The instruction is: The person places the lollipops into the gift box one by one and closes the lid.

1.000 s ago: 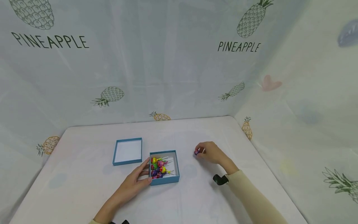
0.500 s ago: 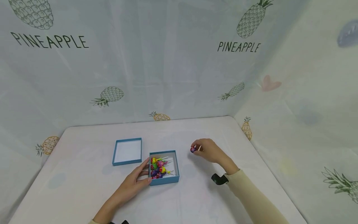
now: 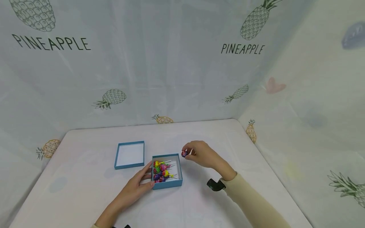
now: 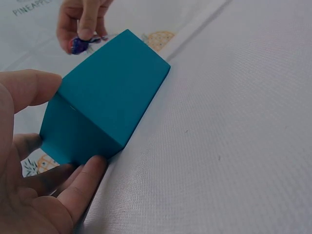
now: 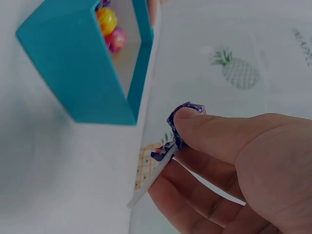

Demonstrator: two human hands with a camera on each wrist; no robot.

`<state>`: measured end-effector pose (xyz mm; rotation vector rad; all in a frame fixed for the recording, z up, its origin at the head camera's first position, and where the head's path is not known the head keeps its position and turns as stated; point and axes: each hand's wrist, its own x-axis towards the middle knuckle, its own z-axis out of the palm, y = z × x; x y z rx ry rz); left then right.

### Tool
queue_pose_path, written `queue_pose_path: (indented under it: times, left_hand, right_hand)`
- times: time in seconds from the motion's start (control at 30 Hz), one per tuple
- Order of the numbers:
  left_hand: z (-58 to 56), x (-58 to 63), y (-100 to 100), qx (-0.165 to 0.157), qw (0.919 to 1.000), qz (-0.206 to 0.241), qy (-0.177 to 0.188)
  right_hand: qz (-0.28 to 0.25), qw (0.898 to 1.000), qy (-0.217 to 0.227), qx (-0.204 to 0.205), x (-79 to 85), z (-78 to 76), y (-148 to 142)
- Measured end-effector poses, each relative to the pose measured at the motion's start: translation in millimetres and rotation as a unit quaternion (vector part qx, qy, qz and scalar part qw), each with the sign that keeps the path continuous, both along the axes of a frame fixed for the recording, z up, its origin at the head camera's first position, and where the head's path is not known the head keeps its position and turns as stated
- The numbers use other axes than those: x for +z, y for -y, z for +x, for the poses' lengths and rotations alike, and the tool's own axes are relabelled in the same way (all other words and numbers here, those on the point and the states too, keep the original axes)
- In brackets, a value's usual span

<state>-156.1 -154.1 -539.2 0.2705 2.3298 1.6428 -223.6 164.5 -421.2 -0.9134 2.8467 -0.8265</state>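
Observation:
In the head view my right hand [image 3: 201, 153] pinches a lollipop [image 3: 184, 153] just right of the blue box's rim, above the table. Its dark purple-blue wrapper [image 5: 183, 122] sits between thumb and fingers in the right wrist view, the white stick [image 5: 153, 178] pointing down. The open blue box [image 3: 168, 183] holds several lollipops [image 3: 162, 171] in yellow, pink, green and purple wrappers, heads to the left and sticks to the right. My left hand [image 3: 137, 186] rests against the box's left side, thumb at the near corner, as the left wrist view [image 4: 63, 195] also shows.
A shallow blue lid [image 3: 131, 154] with a white inside lies behind and left of the box. Everything rests on a white-covered table [image 3: 85, 196]. A curtain printed with pineapples [image 3: 114, 96] hangs behind and at the sides.
My right hand has carried the lollipop up and leftward from the table to near the box's right rim. The left hand, box and lid have stayed in place.

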Motion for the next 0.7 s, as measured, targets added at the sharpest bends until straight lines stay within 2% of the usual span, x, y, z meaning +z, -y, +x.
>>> queue_pose_path:
  times: [0.4,0.7]
  left_hand:
    - [-1.9,-1.3,1.2,-0.006,0.9999,-0.009,-0.011]
    - [-0.4,-0.8,2.1,-0.009,0.9999,-0.004,-0.014]
  right_hand:
    - [0.005,0.998,-0.023,0.061,7.0,7.3,43.3]
    - [0.014,0.996,0.002,0.086,0.0,14.4,64.9]
